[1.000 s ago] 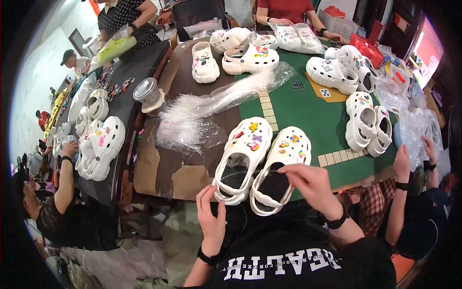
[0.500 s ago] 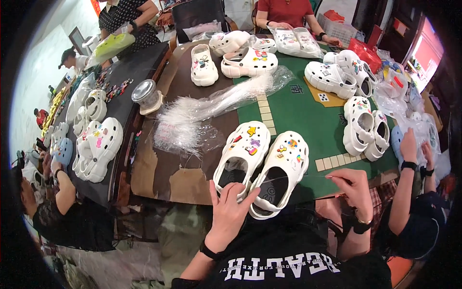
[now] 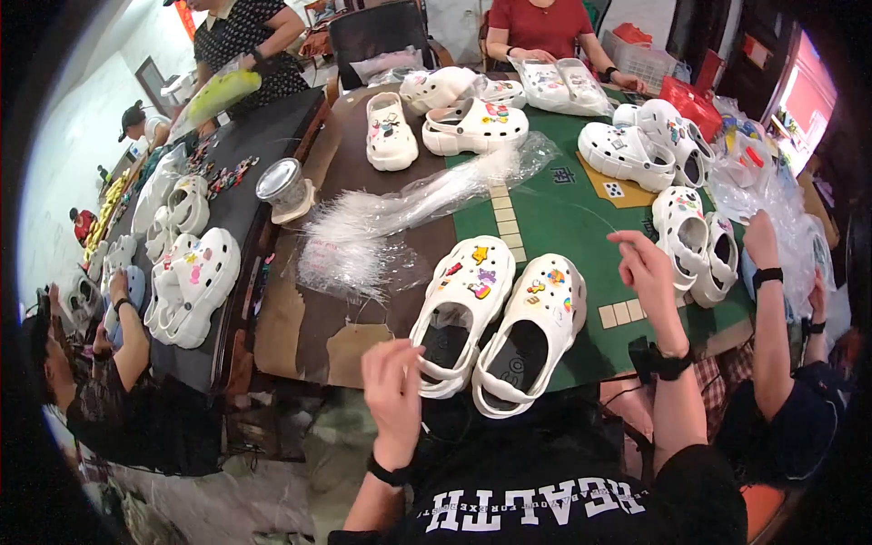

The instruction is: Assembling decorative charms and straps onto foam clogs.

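A pair of white clogs with colourful charms stands at the table's near edge, the left clog (image 3: 460, 313) touching the right clog (image 3: 531, 331). Beside the left clog's heel strap is my left hand (image 3: 392, 395), its fingers curled together; whatever they hold is hidden. My right hand (image 3: 649, 277) is raised over the green tabletop, right of the pair. Its fingers are closed, and a faint thin clear strand (image 3: 595, 211) arcs up from them. Beyond the clogs lies a bundle of clear plastic strands (image 3: 350, 245) in an open plastic sleeve.
More charm-covered clogs (image 3: 477, 124) stand at the back, with others (image 3: 692, 241) on the right. A lidded clear tub (image 3: 282, 186) sits left of the bundle. On the dark left table (image 3: 263, 136) are further clogs (image 3: 193, 286). Co-workers are on both sides and opposite; plastic bags (image 3: 772, 236) crowd the right.
My left hand has come off the clogs' heels and moved left. My right hand has risen and moved farther over the table, and the strand no longer stretches across the right clog.
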Tool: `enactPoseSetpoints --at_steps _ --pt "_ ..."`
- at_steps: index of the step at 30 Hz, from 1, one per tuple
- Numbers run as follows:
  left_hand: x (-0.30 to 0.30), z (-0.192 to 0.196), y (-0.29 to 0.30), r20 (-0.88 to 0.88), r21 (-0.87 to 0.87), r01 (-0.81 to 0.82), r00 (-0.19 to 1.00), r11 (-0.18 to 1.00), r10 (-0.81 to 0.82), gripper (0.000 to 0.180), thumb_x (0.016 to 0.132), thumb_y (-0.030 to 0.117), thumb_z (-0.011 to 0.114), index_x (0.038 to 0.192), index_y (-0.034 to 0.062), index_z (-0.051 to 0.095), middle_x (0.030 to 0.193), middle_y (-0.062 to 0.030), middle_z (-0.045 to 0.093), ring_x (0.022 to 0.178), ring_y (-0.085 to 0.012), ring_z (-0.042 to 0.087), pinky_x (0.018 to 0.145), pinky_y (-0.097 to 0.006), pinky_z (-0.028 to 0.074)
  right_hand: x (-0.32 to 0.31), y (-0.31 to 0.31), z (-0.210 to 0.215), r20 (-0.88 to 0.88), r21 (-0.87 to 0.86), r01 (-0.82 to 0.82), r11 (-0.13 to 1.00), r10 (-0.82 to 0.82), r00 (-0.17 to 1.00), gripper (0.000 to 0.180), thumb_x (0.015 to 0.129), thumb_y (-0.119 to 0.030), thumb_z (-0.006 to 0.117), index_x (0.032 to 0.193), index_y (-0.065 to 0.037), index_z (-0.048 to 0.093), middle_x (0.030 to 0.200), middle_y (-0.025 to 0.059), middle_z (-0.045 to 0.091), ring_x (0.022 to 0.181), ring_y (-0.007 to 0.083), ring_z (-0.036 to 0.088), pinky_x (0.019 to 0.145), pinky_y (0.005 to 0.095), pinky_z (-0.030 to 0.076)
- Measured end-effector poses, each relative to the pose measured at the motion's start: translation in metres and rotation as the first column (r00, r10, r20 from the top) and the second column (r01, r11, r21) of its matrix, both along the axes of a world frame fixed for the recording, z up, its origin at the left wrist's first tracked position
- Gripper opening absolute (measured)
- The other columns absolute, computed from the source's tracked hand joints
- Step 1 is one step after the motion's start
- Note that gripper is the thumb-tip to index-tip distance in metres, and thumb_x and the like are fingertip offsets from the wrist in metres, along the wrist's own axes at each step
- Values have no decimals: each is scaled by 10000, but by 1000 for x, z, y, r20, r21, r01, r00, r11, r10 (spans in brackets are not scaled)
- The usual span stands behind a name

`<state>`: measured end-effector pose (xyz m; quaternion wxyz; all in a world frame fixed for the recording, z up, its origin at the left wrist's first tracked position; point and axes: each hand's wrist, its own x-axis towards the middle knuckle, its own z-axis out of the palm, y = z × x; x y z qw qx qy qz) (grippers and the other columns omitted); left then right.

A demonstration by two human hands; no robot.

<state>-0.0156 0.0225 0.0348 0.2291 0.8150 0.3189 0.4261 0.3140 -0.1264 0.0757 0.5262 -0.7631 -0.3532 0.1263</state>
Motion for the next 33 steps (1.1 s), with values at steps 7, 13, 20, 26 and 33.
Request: enactPoseSetpoints --at_steps 7,13,20,26,33 --pt "-41 -60 97 -221 -113 -271 945 956 242 114 861 29 632 974 27 620 938 -121 610 900 -306 620 766 -399 488 26 64 -43 255 -256 -89 963 156 954 195 944 -140 532 1070 -67 662 624 84 572 543 181 559 561 336 443" --pt "-30 -79 117 -364 -90 -316 893 944 264 142 869 97 647 994 71 585 1010 -113 587 841 -342 630 720 -431 501 17 73 -50 610 -331 -57 942 260 748 236 886 -161 611 1100 -75 663 969 108 644 964 287 598 847 373 482" --pt "-59 -91 87 -265 -220 -336 924 916 276 86 870 86 646 914 36 592 811 -119 606 712 -294 628 610 -389 489 -30 76 10 737 -174 -153 973 232 634 332 789 -86 694 1118 -82 648 1065 100 626 1041 281 572 892 384 476" --pt "-50 -24 14 169 -725 -15 966 689 198 55 931 45 595 930 -10 592 758 -3 589 574 -42 505 500 -204 390 -104 92 27 541 -127 -666 735 614 574 205 832 -77 661 1037 -77 654 931 94 655 881 283 635 766 373 518" --pt "-23 -2 -27 214 -653 112 976 749 41 50 917 6 616 957 -10 591 685 1 565 593 -48 526 530 -192 403 -159 93 27 48 -58 -781 622 783 620 247 898 -136 627 1108 -8 650 906 118 670 816 239 654 716 348 518"
